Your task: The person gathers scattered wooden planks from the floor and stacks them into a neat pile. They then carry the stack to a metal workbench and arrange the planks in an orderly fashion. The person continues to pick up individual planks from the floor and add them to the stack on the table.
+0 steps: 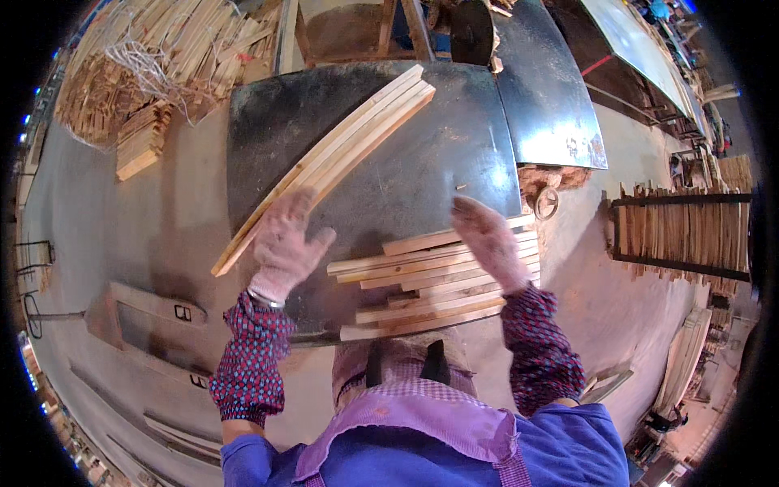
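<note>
From where I stand, the long pale wooden strips [357, 142] lie close together, aslant across the dark worktop [454, 122], their near end toward the person's left. The left hand [288, 239], gloved, is laid over that lower end, thumb spread well away from the fingers, so it isn't clamped on anything; whether the fingers press on the wood, I can't tell. The right hand [491, 243], gloved too, is over the right part of the shorter strips [438, 284], fingers together and reaching past them; its thumb side is hidden, so I can't say whether it grips.

By the look of it, each strip is light and stiff, though several at once would weigh on the wrist. They seem dry, hard to break by handling, with edges that might leave splinters, so gloves suit them. Loose as they appear, a bunch could slide lengthwise or fan apart on the smooth worktop. I'd take the long ones around their sides near mid-length, with both hands set apart, and pinch the shorter ones across their width, since their left ends are staggered.
</note>
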`<state>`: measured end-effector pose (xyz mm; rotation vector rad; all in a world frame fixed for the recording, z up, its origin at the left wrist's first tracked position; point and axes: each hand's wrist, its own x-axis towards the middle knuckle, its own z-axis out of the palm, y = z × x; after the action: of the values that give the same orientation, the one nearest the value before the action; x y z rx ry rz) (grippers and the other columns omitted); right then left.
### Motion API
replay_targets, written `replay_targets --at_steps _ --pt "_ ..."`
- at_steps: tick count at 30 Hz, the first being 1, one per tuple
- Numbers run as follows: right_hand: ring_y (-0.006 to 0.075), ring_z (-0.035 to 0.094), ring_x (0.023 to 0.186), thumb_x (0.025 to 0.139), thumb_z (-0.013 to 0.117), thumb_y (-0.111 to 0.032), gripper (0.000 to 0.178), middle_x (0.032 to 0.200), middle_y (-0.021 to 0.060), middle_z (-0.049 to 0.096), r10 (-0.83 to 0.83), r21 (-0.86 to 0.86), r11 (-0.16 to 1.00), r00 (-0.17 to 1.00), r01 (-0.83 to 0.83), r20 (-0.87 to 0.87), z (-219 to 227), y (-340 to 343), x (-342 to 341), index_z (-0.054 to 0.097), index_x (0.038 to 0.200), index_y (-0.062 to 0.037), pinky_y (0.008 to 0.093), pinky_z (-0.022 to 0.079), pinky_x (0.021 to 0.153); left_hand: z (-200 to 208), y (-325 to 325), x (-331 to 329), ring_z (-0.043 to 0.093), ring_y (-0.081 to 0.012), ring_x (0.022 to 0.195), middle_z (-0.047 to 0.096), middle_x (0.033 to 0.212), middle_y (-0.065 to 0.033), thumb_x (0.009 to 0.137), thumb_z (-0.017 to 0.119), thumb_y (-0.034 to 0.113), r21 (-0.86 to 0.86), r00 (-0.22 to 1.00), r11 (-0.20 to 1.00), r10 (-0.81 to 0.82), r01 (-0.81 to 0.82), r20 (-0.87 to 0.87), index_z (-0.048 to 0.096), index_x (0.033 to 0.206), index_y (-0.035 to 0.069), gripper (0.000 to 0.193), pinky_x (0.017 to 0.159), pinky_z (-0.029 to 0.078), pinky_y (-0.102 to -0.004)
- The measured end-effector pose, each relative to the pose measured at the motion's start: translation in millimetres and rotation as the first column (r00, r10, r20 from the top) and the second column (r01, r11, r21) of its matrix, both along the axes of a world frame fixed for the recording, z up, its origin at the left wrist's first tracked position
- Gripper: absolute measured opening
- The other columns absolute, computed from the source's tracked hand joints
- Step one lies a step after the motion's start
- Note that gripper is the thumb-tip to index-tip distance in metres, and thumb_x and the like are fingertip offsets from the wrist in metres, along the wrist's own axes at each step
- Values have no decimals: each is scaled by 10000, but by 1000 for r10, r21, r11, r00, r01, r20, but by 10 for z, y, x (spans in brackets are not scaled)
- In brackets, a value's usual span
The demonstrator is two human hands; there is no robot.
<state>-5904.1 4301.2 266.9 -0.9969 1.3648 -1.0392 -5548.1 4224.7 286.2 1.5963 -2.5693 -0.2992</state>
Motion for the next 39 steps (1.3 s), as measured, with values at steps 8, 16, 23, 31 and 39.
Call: replay_targets --at_steps 8,16,23,31,39 --pt "210 593 1208 959 624 -68 440 1316 159 604 -191 -5 980 938 198 -289 -69 866 -316 501 1367 40 318 461 1055 -53 405 -78 612 -265 1167 633 1290 -53 864 682 385 544 993 832 -71 110 -93 610 1314 224 484 994 494 -367" --pt "249 596 1210 955 615 -66 428 1291 139 623 -281 -38 958 899 285 -335 -98 741 -151 521 1364 15 339 467 1044 19 196 -147 643 -267 1108 699 1160 -73 903 640 366 742 985 670 131 -2 -116 687 1197 170 357 939 513 -388" --pt "326 565 1190 905 625 -295 445 1249 109 633 5 -15 997 266 -72 -964 14 703 -219 568 1311 -123 460 467 978 -87 483 7 639 -280 1109 689 1186 -91 921 612 364 440 989 898 58 7 -135 695 1175 127 357 956 500 -382" --pt "320 528 1244 888 625 -268 479 1312 102 601 -78 -89 996 331 -20 -940 -60 577 -312 536 1339 -132 456 422 1050 -425 557 126 702 -236 918 711 1056 -139 940 625 293 479 836 871 338 -105 -432 705 1122 84 288 811 550 -322" --pt "362 447 1323 844 683 -279 575 1377 113 548 -23 -45 996 262 -81 -965 202 485 -433 519 1372 -119 461 370 1108 58 453 78 681 -201 641 705 898 -129 977 573 356 213 823 973 194 -92 -534 688 1090 30 364 650 534 -316"
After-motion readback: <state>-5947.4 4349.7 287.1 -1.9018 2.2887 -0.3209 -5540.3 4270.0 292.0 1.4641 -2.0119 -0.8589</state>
